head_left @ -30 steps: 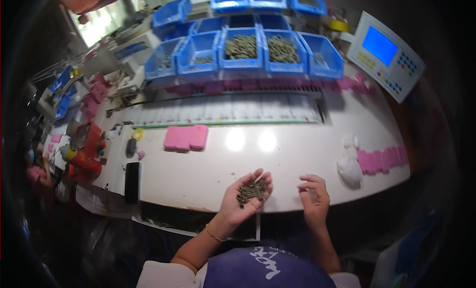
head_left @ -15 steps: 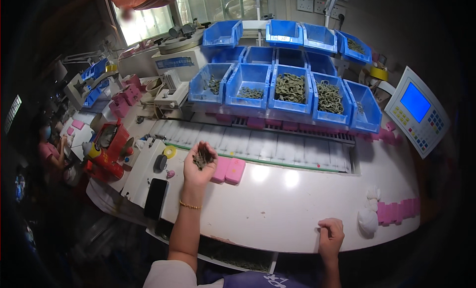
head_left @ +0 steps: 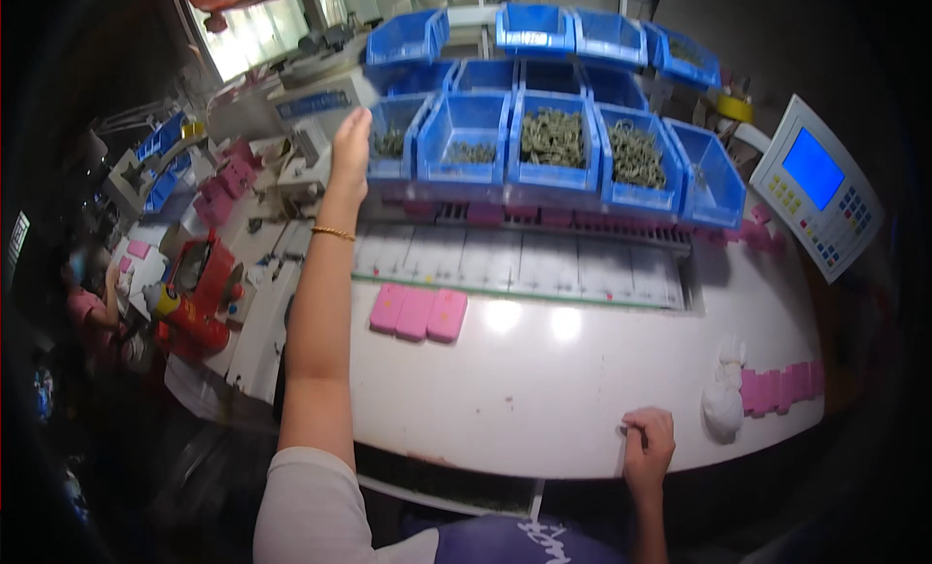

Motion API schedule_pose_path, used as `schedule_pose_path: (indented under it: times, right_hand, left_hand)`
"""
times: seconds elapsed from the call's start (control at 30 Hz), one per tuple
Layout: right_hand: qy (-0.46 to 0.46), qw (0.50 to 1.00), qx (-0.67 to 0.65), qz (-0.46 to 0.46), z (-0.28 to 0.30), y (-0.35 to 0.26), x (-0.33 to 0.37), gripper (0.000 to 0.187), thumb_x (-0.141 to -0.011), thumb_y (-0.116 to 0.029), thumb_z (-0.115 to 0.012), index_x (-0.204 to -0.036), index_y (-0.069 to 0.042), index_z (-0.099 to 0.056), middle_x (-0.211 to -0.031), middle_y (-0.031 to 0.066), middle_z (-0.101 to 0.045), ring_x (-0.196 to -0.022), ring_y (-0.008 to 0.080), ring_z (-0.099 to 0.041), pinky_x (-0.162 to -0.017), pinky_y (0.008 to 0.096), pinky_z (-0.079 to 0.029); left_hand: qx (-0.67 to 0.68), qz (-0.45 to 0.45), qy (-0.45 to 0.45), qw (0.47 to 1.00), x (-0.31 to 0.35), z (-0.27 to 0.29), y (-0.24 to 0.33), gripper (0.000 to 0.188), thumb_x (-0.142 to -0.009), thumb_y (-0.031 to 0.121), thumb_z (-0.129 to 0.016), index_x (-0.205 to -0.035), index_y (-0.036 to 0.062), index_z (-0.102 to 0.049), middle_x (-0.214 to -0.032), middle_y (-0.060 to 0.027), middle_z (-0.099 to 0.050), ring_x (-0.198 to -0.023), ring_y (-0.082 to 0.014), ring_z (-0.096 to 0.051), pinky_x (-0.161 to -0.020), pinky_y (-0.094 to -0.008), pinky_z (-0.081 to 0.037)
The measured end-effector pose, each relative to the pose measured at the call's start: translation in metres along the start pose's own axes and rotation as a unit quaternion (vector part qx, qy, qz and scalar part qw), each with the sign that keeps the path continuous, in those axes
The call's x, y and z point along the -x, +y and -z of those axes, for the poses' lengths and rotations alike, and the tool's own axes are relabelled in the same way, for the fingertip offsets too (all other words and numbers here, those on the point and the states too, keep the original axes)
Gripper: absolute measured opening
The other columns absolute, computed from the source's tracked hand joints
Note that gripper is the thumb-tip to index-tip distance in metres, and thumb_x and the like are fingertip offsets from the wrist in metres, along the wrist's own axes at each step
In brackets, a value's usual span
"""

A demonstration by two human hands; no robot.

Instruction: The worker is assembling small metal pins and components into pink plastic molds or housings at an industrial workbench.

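Observation:
My left arm reaches forward, and my left hand (head_left: pixel 350 156) is raised at the left side of the leftmost front blue bin (head_left: pixel 396 142). Its fingers point upward and are slightly blurred; the palm is turned from view, so whether small pieces lie in it does not show. That bin holds some dull green, curled pieces. Similar pieces fill the neighbouring blue bins (head_left: pixel 555 181) to varying depth. At the table's front edge rests my right hand (head_left: pixel 649 438), its fingers curled in, with nothing visible in them. Three pink blocks (head_left: pixel 416 313) lie side by side on the white table.
A white panel with a blue screen (head_left: pixel 814 171) stands at the right. Several pink blocks (head_left: pixel 780 389) and a white wrapped bundle (head_left: pixel 722 409) lie at the table's right end. A red container (head_left: pixel 206 273) is at the left; beyond it sits another person (head_left: pixel 87 307). A marked white strip (head_left: pixel 544 263) runs below the bins.
My left hand, cupped palm up with dull green pieces in it before, has moved forward and up to the leftmost front bin and turned. The view has shifted slightly. My right hand stays put.

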State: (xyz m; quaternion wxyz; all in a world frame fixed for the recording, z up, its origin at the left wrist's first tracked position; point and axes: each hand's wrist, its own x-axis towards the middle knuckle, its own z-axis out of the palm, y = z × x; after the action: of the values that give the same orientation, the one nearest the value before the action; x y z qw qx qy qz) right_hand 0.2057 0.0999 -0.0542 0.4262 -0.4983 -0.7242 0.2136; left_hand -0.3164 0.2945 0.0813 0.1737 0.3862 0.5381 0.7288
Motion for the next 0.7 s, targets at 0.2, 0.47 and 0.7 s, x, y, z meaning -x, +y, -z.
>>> schedule_pose_path:
  times: [0.2, 0.47, 0.7]
  right_hand:
    - [-0.005, 0.999, -0.006, 0.039, -0.003, -0.006, -0.005, 0.015, -0.08, 0.011, -0.055, -0.086, 0.001, -0.064, -0.091, 0.0133, -0.065, -0.092, 0.0278, -0.06, -0.082, 0.0351, -0.05]
    - [0.092, 0.982, 0.144, 0.082, 0.017, 0.0, 0.003, 0.022, -0.08, 0.005, -0.063, -0.099, -0.005, -0.069, -0.115, 0.0136, -0.065, -0.115, 0.0361, -0.054, -0.101, 0.0451, -0.042]
    - [0.063, 0.906, 0.419, -0.014, 0.111, 0.056, -0.019, 0.063, -0.078, -0.015, -0.067, -0.139, -0.01, -0.051, -0.14, 0.0186, -0.046, -0.131, 0.0388, -0.041, -0.111, 0.0539, -0.031]
  left_hand:
    - [-0.407, -0.051, -0.12, 0.904, 0.141, 0.068, -0.028, 0.048, -0.097, 0.037, -0.059, -0.136, 0.0094, -0.059, -0.136, -0.0159, -0.06, -0.129, -0.0333, -0.054, -0.107, -0.0438, -0.04]
    - [-0.623, -0.075, -0.178, 0.758, 0.251, 0.007, -0.039, 0.049, -0.096, 0.053, -0.052, -0.139, 0.0317, -0.059, -0.148, -0.0086, -0.051, -0.138, -0.0437, -0.038, -0.111, -0.0615, -0.026]
    - [-0.658, 0.026, -0.223, 0.719, 0.344, -0.043, 0.026, 0.051, -0.102, 0.048, -0.044, -0.148, 0.0268, -0.048, -0.154, -0.0137, -0.042, -0.141, -0.045, -0.032, -0.111, -0.0631, -0.026]
